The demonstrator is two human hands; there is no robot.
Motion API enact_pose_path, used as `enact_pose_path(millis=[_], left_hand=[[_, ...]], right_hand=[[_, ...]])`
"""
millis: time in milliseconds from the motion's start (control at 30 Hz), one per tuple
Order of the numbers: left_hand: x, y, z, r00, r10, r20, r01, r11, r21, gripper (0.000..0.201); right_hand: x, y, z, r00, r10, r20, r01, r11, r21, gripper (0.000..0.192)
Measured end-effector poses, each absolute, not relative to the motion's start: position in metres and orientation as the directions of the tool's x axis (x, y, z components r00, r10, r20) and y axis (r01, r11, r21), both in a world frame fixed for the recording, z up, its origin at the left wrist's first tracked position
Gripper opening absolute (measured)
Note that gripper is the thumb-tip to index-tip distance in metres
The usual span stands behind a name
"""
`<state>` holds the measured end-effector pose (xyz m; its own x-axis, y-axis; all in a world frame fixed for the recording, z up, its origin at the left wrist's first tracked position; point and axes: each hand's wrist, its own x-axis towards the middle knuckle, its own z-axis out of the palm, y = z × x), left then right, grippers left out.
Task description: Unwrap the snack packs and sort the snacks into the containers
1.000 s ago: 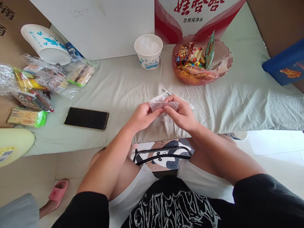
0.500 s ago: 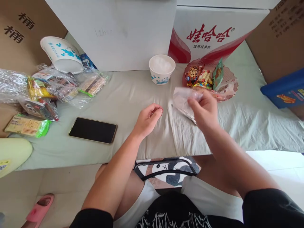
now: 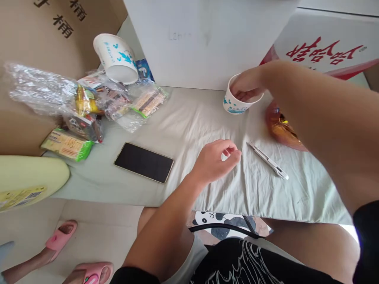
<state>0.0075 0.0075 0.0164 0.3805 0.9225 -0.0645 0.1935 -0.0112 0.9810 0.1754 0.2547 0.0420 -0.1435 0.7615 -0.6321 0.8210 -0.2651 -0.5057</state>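
Note:
My right hand [image 3: 250, 85] reaches down into a white paper cup [image 3: 237, 107] with blue print. Its fingers look curled inside; the fingertips and whatever they hold are hidden by the rim. My left hand [image 3: 217, 159] hovers over the cloth in front of the cup, fingers curled toward the thumb, with nothing visible in it. Just right of it lies a slim white pen-like tool [image 3: 268, 161]. The pinkish see-through dish [image 3: 286, 134] of snacks is mostly covered by my right forearm.
A black phone [image 3: 144, 162] lies left of my left hand. Farther left are packaged snacks [image 3: 67, 144], crinkled clear wrap [image 3: 41, 88] and a tipped paper bucket [image 3: 115, 57]. A white box [image 3: 204, 47] stands behind the cup. Another person's pink slippers [image 3: 61, 236] show on the floor.
My right hand, which held a clear plastic wrapper near the dish, has gone into the cup. The wrapper is out of sight. The pen-like tool is now uncovered. The view has shifted left.

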Motion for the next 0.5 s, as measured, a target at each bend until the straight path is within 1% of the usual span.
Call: enact_pose_path(millis=[33, 67, 100, 133, 167, 200, 233, 267, 300, 333, 367, 400, 433, 467, 500], left_hand=[[0.005, 0.007, 0.017, 0.392, 0.918, -0.064, 0.188, -0.011, 0.982, 0.024], [0.003, 0.005, 0.017, 0.399, 0.914, -0.068, 0.181, -0.006, 0.983, 0.024], [0.001, 0.004, 0.017, 0.404, 0.912, -0.071, 0.171, 0.001, 0.985, 0.024], [-0.001, 0.002, 0.017, 0.405, 0.912, -0.07, 0.157, 0.006, 0.988, 0.024], [-0.003, 0.0, 0.018, 0.402, 0.913, -0.065, 0.141, 0.008, 0.99, 0.023], [-0.005, -0.001, 0.018, 0.399, 0.915, -0.058, 0.127, 0.008, 0.992, 0.023], [-0.006, -0.003, 0.019, 0.396, 0.917, -0.053, 0.119, 0.006, 0.993, 0.023], [-0.006, -0.003, 0.019, 0.395, 0.917, -0.052, 0.12, 0.005, 0.993, 0.023], [-0.006, -0.004, 0.019, 0.394, 0.917, -0.055, 0.131, 0.003, 0.991, 0.022], [-0.006, -0.004, 0.02, 0.396, 0.916, -0.063, 0.155, 0.0, 0.988, 0.021], [-0.005, -0.004, 0.02, 0.4, 0.914, -0.073, 0.191, -0.005, 0.982, 0.02], [-0.003, -0.003, 0.019, 0.406, 0.91, -0.083, 0.237, -0.017, 0.971, 0.019], [-0.001, -0.003, 0.019, 0.41, 0.908, -0.091, 0.287, -0.034, 0.957, 0.018], [0.001, -0.002, 0.018, 0.412, 0.906, -0.096, 0.336, -0.054, 0.94, 0.018], [0.003, -0.002, 0.017, 0.417, 0.904, -0.1, 0.378, -0.073, 0.923, 0.019]], right_hand=[[0.176, 0.252, 0.047, -0.121, 0.728, -0.675, 0.833, -0.296, -0.468, 0.026], [0.176, 0.246, 0.055, -0.105, 0.715, -0.691, 0.839, -0.309, -0.448, 0.023], [0.173, 0.239, 0.064, -0.096, 0.729, -0.677, 0.847, -0.298, -0.441, 0.023], [0.169, 0.23, 0.074, -0.077, 0.779, -0.623, 0.86, -0.263, -0.436, 0.024], [0.162, 0.219, 0.084, -0.066, 0.861, -0.505, 0.873, -0.195, -0.447, 0.026], [0.153, 0.207, 0.095, -0.062, 0.946, -0.32, 0.886, -0.095, -0.453, 0.03], [0.142, 0.195, 0.104, -0.063, 0.995, -0.08, 0.899, 0.022, -0.437, 0.035], [0.128, 0.183, 0.112, -0.098, 0.978, 0.185, 0.892, 0.168, -0.419, 0.036], [0.112, 0.172, 0.117, -0.142, 0.944, 0.299, 0.877, 0.26, -0.405, 0.032], [0.094, 0.164, 0.119, -0.196, 0.925, 0.326, 0.854, 0.324, -0.406, 0.024], [0.075, 0.158, 0.117, -0.251, 0.923, 0.292, 0.814, 0.364, -0.452, 0.019], [0.055, 0.157, 0.111, -0.298, 0.93, 0.215, 0.772, 0.367, -0.519, 0.018], [0.034, 0.159, 0.101, -0.338, 0.932, 0.126, 0.753, 0.349, -0.558, 0.013], [0.014, 0.165, 0.089, -0.319, 0.947, 0.039, 0.759, 0.279, -0.588, 0.01], [-0.004, 0.173, 0.075, -0.301, 0.953, -0.041, 0.76, 0.213, -0.614, 0.016]])
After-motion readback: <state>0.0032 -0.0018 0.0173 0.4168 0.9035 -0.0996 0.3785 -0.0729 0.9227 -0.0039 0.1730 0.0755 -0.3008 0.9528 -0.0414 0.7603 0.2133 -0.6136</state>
